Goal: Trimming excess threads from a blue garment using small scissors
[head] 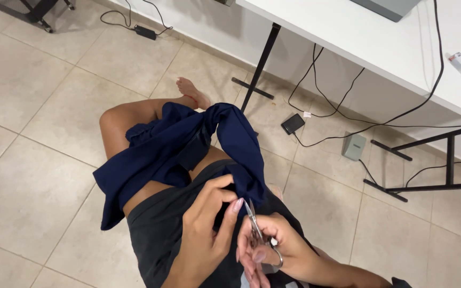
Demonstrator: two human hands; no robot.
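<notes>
My left hand (205, 226) pinched the navy cloth (177, 154) draped over my lap, while my right hand (276, 248) gripped small scissors (254, 223), blades pointing far-left toward the pinched edge just beside them.

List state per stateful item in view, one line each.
left hand: pinching the navy garment
right hand: gripping the scissors
scissors: blades near closed, tips at the cloth
navy garment: bunched, draped over the lap
black adapter: on the floor, cable attached
</notes>
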